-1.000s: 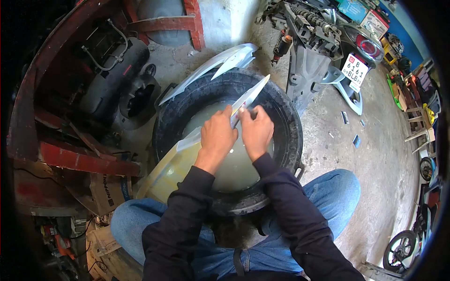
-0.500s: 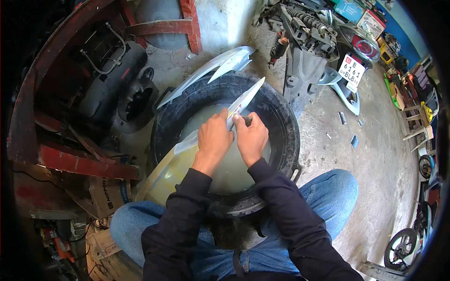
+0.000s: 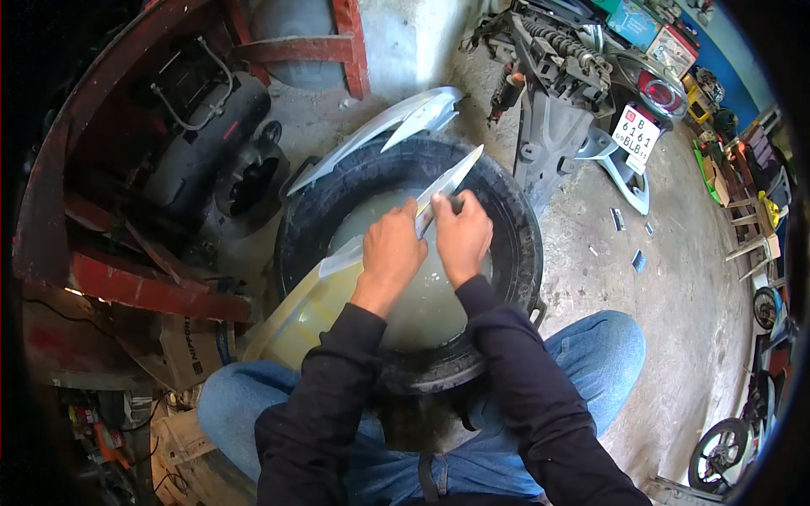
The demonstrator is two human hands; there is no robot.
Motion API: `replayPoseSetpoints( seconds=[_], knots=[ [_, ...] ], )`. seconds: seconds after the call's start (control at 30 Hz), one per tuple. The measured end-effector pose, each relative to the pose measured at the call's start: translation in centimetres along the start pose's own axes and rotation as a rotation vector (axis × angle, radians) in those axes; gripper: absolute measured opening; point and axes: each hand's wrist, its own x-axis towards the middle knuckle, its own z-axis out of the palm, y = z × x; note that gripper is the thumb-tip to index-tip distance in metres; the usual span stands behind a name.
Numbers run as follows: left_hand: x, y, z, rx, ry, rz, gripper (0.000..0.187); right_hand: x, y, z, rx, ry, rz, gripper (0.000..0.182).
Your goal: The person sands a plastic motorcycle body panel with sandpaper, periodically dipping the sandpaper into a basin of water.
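Observation:
A long, pointed motorcycle body panel (image 3: 308, 316), whitish at the tip and yellowish at its wide end, lies slanted over a black tub (image 3: 525, 244). My left hand (image 3: 392, 257) is closed around the panel's narrow part. Against the panel near its tip, my right hand (image 3: 462, 238) pinches a small dark piece (image 3: 456, 204) that looks like sandpaper, mostly hidden by the fingers. Cloudy water (image 3: 430, 316) fills the tub's bottom below both hands.
A second silvery panel (image 3: 359, 143) rests on the tub's far rim. Motorcycle frame parts (image 3: 553, 110) and a licence plate (image 3: 634, 135) stand to the right. On the left are a black compressor tank (image 3: 198, 139) and a red frame (image 3: 152, 291). My knees flank the tub.
My right hand has moved slightly right and up along the panel with the dark piece. My left hand and the panel have shifted slightly right and down in view.

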Motion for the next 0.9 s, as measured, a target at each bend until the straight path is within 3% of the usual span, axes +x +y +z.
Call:
replayPoseSetpoints(
  seconds=[0.2,0.3,0.9],
  knots=[
    [0.3,0.2,-0.2,-0.016,0.004,-0.015,0.052,-1.2,0.2,-0.1,0.107,-0.080,0.028,0.037],
    [0.2,0.3,-0.1,-0.007,0.025,0.008,0.051,-2.0,-0.2,-0.6,-0.026,-0.046,-0.025,0.036],
    [0.1,-0.4,0.5,-0.002,0.032,0.028,0.056,-1.8,0.4,0.0,0.022,-0.023,0.011,0.036]
  ],
)
